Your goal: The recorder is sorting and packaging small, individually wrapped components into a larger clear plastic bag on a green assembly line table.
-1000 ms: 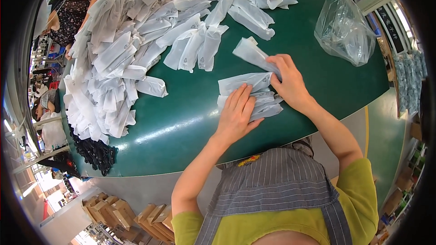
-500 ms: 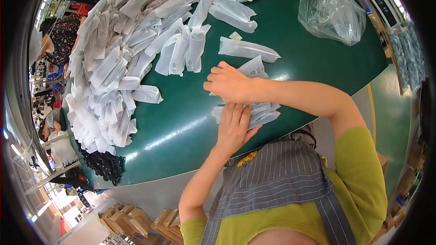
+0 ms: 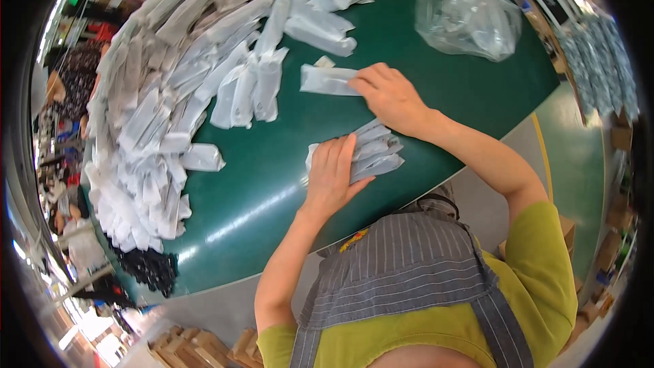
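A small row of slim white translucent plastic pouches [image 3: 378, 153] lies side by side near the table's front edge. My left hand [image 3: 330, 176] rests across their left ends, fingers together on top and thumb along the near side, holding them. Farther off, a single white pouch [image 3: 325, 80] lies on the green table [image 3: 266, 191]. My right hand [image 3: 395, 99] reaches over it, with thumb and fingers closed on its right end and hiding that part. What is inside the pouches cannot be made out.
A large heap of similar pouches [image 3: 146, 129] covers the table's left side, with several more [image 3: 320, 24] at the far middle. Black parts [image 3: 146, 269] are piled at the near left corner. A clear plastic bag [image 3: 470, 13] lies far right. A small pale piece [image 3: 324, 62] sits behind the single pouch.
My right hand has moved away from the row of pouches, far and to the right, and taken hold of the single pouch. My left hand stays on the row. The whole view has shifted slightly.
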The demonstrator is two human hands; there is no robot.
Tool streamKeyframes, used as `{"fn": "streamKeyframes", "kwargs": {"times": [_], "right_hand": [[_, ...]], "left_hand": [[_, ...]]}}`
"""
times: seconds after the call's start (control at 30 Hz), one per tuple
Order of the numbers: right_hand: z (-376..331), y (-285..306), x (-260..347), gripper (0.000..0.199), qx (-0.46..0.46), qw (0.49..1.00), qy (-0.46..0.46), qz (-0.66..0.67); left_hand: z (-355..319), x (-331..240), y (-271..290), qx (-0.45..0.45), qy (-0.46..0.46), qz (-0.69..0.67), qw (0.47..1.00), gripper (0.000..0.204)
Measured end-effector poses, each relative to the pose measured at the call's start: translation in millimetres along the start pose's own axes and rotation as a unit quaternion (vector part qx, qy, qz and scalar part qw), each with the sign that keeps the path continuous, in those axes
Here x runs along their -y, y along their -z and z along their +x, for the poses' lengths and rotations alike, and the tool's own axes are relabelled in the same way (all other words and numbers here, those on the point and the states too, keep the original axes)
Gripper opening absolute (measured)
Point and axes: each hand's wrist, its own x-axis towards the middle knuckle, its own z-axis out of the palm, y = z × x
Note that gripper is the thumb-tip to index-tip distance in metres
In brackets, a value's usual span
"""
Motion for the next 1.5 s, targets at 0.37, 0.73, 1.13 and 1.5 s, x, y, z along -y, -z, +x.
{"fn": "streamKeyframes", "kwargs": {"times": [0.37,0.73,1.13,1.5], "right_hand": [[-10,22,-25,0.026,0.266,0.884,-0.053,0.381],[-88,44,34,0.059,0.064,0.928,-0.301,0.211],[-113,76,-16,0.096,0.101,0.978,-0.172,-0.057],[-103,191,-54,0.092,0.081,0.82,-0.343,0.45]], "left_hand": [[34,-2,6,0.072,-0.002,0.05,0.996,0.079],[63,-60,-45,-0.07,0.226,0.109,0.965,0.085],[166,-53,-5,0.009,0.143,-0.222,0.965,0.023],[300,-18,-136,0.087,0.265,-0.518,0.809,0.034]]}}
